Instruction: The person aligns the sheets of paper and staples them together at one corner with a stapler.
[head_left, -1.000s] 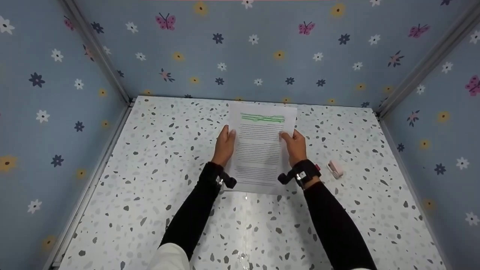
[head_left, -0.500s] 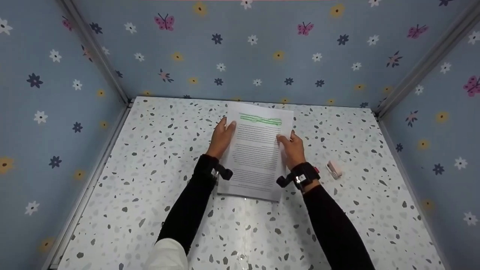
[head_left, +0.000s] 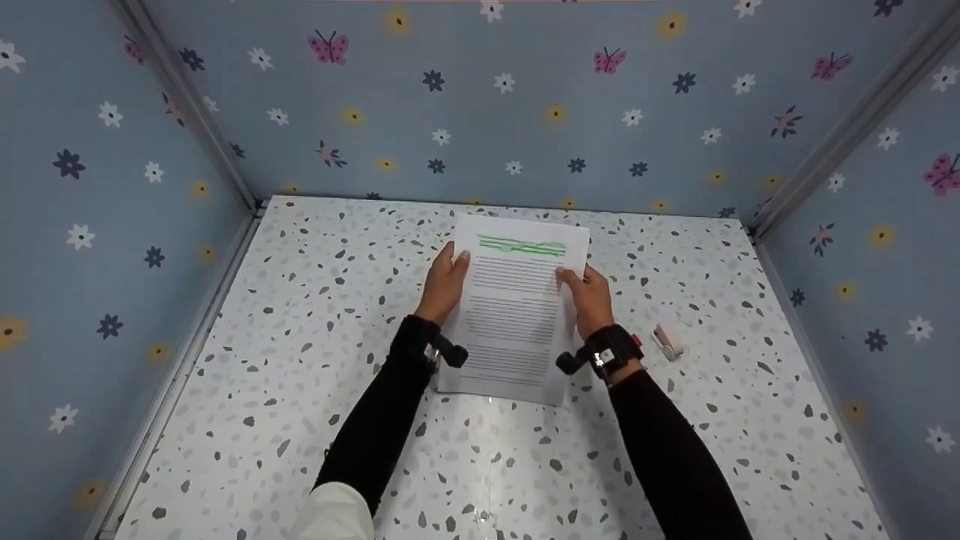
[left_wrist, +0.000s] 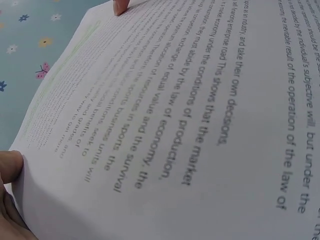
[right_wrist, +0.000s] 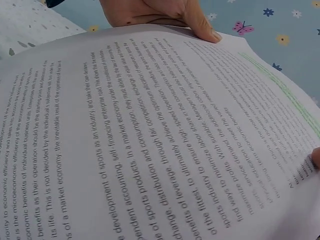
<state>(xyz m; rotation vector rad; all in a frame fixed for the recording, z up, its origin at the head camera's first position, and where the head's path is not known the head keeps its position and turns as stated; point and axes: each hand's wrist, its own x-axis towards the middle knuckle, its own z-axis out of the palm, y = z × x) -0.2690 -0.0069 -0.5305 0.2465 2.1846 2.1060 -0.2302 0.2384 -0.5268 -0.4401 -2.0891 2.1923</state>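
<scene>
Printed sheets of paper [head_left: 514, 322], with green highlighter across the top lines, are held by both hands in the head view. The left hand [head_left: 444, 283] grips their left edge, thumb on the front. Opposite it, the right hand [head_left: 591, 298] pinches the right edge, its thumb also on the print. Fingers behind the paper are mostly hidden. The left wrist view shows the sheet bowed, with the left thumb [left_wrist: 10, 165] at its edge. In the right wrist view the right hand [right_wrist: 155, 12] lies along the far edge. How many sheets there are, I cannot tell.
A small pink stapler [head_left: 667, 341] lies on the speckled white tabletop [head_left: 322, 337], right of the right hand. Blue walls with flowers and butterflies [head_left: 480, 97] enclose the table at the back and both sides.
The papers' lower end has swung left and towards the person, so they now sit slightly slanted. Both hands keep hold; the left has shifted slightly left. The stapler has stayed put.
</scene>
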